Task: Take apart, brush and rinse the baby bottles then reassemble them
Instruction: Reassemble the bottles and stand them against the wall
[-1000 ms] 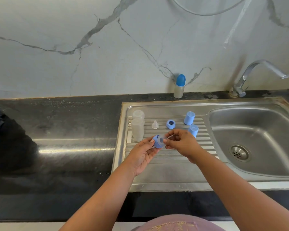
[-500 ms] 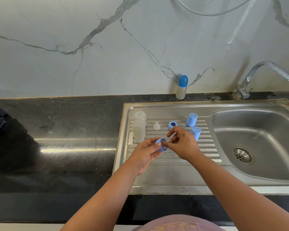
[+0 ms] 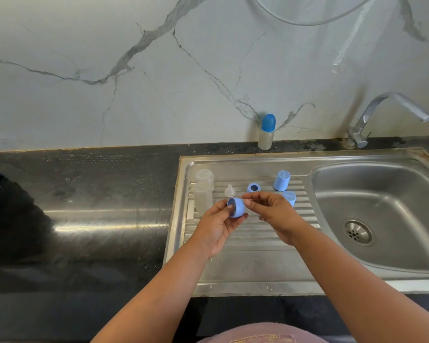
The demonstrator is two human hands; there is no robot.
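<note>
Collar (image 3: 236, 207), pinched in the left hand (image 3: 217, 226) above the drainboard (image 3: 255, 258), looked mid-disassembly; right hand (image 3: 274, 214) pinched something unidentifiable, probably the teat, needing setting down.

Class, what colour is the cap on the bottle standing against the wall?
Blue, a deeper blue than the loose caps; the cap shows in the head view.

Steel drainboard (image 3: 245, 273): two clear bottles (image 3: 203, 191), nipple (image 3: 229, 191), blue ring (image 3: 253, 187), two caps (image 3: 281, 180).

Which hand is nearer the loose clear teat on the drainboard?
Left. The left hand sits just below the teat, holding a blue ring; the right hand is further right.
</note>
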